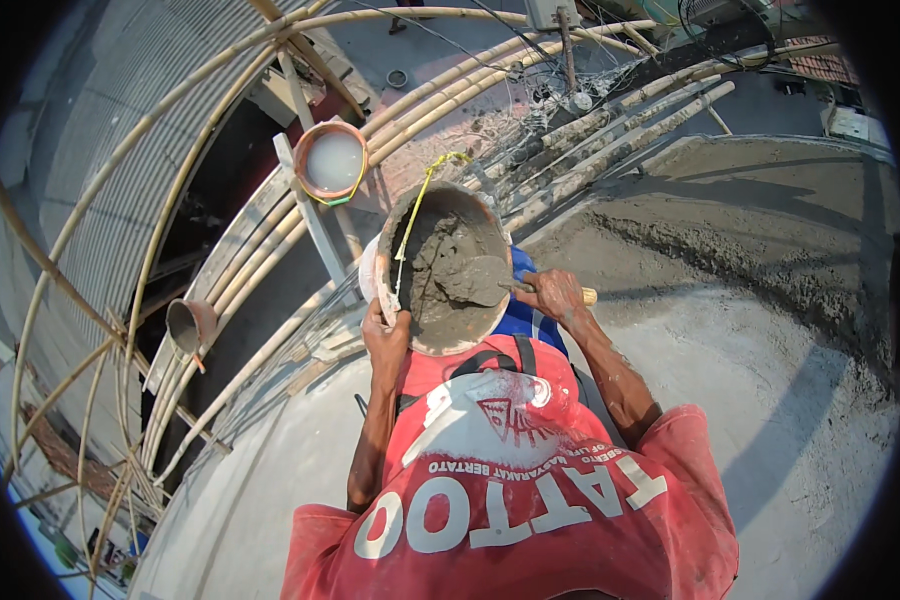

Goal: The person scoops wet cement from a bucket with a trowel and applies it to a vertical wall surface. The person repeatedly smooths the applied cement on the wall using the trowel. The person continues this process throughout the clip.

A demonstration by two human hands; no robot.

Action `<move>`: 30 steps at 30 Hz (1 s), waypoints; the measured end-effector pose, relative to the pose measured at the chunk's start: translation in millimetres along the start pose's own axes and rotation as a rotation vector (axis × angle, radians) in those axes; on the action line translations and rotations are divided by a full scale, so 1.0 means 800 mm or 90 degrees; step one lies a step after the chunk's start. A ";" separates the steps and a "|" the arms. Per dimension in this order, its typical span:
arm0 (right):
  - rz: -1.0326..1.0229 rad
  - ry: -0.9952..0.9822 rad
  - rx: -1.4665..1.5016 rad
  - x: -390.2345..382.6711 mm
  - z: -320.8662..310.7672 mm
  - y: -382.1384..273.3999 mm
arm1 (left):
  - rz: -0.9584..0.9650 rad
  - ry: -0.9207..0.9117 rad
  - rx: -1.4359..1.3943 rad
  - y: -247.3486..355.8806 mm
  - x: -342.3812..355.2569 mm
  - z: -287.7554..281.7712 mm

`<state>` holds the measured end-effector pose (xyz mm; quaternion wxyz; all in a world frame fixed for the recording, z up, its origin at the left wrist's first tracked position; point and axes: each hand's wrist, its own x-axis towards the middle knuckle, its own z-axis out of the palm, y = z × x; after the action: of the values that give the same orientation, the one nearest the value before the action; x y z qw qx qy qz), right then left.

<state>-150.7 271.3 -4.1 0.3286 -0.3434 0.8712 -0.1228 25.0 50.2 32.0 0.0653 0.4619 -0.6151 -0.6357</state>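
The only clear writing is on the red T-shirt (pixel 540 490) at six o'clock: bold white capitals run upside down across it, with two rows of smaller white letters above them. Toward twelve o'clock from these sits a dark triangular emblem on a pale patch.

Just above the shirt stands the mortar bucket (pixel 369 268), its open mouth showing lumpy wet grey mortar (pixel 440 245). The left hand (pixel 385 328) is closed on its rim at about the bucket's eight o'clock, thumb and fingers pinching the edge. A yellow rope handle (pixel 426 200) runs from the bucket's twelve o'clock down to a point beside that hand.

The right hand (pixel 558 293), at about the bucket's three o'clock, is wrapped firmly around a trowel (pixel 480 282). The blade points to nine o'clock from the fist and lies in the mortar, coated grey; the butt of the wooden handle pokes out at three o'clock.

At eleven o'clock from the mortar bucket stands an orange pail (pixel 303 150) of cloudy liquid; at nine o'clock, farther off, is a small tilted pail (pixel 208 322). Bamboo poles (pixel 455 85) pass at twelve o'clock, and a corrugated roof (pixel 180 130) lies beyond at ten. At two o'clock spreads a bed of grey mortar (pixel 740 190) with a ragged edge, bordering pale concrete (pixel 690 340) at three.
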 end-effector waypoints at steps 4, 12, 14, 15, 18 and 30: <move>0.038 0.005 0.019 -0.010 -0.007 0.024 | 0.015 -0.003 -0.066 0.004 0.010 0.022; 0.154 0.266 0.268 -0.033 -0.023 0.040 | 0.065 -0.032 0.013 -0.026 0.016 -0.018; 0.208 0.254 0.272 -0.047 -0.018 0.073 | 0.028 -0.026 -0.006 -0.029 0.018 -0.012; 0.300 0.206 0.383 -0.054 -0.021 0.085 | -0.007 -0.009 -0.020 -0.029 0.017 -0.015; 0.475 0.144 0.704 -0.074 -0.016 0.137 | -0.010 -0.009 -0.003 -0.027 0.013 -0.019; 0.807 0.434 0.415 -0.142 -0.137 0.190 | -0.001 0.011 0.060 -0.015 0.009 -0.009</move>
<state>-239.0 458.3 67.1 0.1352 0.3889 0.8736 -0.2594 31.2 43.0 19.4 0.0484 0.4706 -0.6433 -0.6020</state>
